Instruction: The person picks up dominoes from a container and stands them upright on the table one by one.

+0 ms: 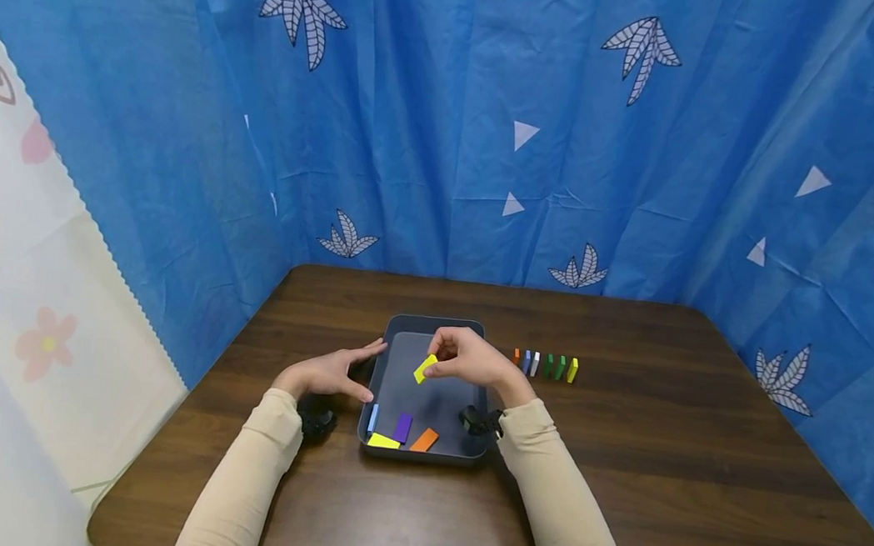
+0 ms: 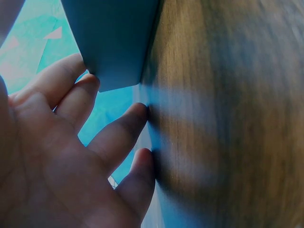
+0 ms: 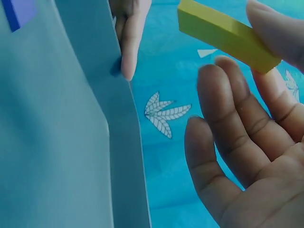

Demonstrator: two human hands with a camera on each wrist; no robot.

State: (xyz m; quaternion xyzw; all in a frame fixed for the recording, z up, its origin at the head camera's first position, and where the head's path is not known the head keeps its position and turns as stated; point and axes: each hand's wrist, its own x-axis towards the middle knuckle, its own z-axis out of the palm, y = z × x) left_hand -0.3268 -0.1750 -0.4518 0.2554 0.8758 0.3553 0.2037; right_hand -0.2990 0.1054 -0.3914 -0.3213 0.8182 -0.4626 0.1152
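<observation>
Over the dark grey tray (image 1: 433, 456), my right hand (image 1: 468, 357) pinches a yellow block (image 1: 425, 368) between thumb and fingers. In the right wrist view the yellow block (image 3: 228, 34) is held at one end, tilted, while the other fingers curve loosely away. My left hand (image 1: 333, 373) is spread at the tray's left side, thumb and fingertips at the rim. In the left wrist view its fingers (image 2: 76, 104) reach the tray wall (image 2: 111, 47) and the tabletop. Inside the tray's near end lie a light blue block (image 1: 373, 419), a purple block (image 1: 402, 428), a yellow block (image 1: 384, 442) and an orange block (image 1: 424, 439).
Right of the tray, a row of upright blocks stands on the brown wooden table (image 1: 667, 437): an orange block (image 1: 517, 356), a blue block (image 1: 527, 361), a white block (image 1: 535, 363), green blocks (image 1: 561, 367) and a yellow block (image 1: 572, 370). A blue curtain (image 1: 453, 140) hangs behind.
</observation>
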